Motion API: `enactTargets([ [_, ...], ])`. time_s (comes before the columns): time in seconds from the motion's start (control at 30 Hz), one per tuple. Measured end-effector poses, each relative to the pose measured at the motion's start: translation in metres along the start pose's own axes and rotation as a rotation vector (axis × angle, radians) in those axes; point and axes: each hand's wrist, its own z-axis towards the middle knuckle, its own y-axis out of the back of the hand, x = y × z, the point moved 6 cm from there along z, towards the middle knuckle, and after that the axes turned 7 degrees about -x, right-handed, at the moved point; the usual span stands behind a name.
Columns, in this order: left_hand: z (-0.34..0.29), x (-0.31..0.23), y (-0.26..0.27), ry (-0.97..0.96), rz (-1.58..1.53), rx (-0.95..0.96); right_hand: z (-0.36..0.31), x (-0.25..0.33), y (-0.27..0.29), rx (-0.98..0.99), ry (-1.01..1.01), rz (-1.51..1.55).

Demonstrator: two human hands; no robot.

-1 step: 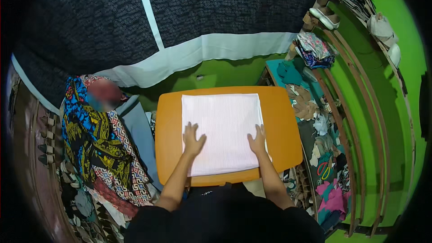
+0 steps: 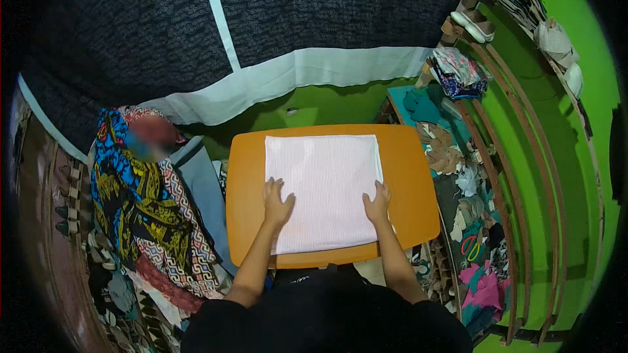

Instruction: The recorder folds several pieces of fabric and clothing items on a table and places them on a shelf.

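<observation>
A folded white-pink cloth (image 2: 324, 186) with fine stripes lies flat and nearly square on an orange-brown table (image 2: 413, 189). My left hand (image 2: 279, 204) rests at the cloth's left edge, its fingers spread and pointing away from me. Over on the right edge, my right hand (image 2: 377, 204) lies the same way, thumb toward the middle and fingers apart. Both palms face down, and neither hand grips anything. The fingertips seem to touch the cloth's side borders.
Patterned fabrics (image 2: 157, 216) are heaped left of the table. To the right, a low surface holds fabric scraps (image 2: 439, 150) and red-and-yellow-handled scissors (image 2: 470, 248). Wooden shelf rails (image 2: 517, 176) run along the green wall. A dark curtain (image 2: 327, 13) hangs behind.
Both hands have shifted slightly outward, away from each other, toward the cloth's side edges. The cloth stays in nearly the same place.
</observation>
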Motion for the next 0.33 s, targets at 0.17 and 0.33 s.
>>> enactTargets([
  [0.17, -0.058, 0.05, 0.038, 0.439, 0.009, -0.022, -0.042, -0.022, 0.041, -0.049, -0.255, -0.148],
  [0.33, -0.133, 0.035, 0.051, 0.401, -0.078, -0.044, -0.091, -0.056, 0.051, 0.2, -0.536, -0.107],
])
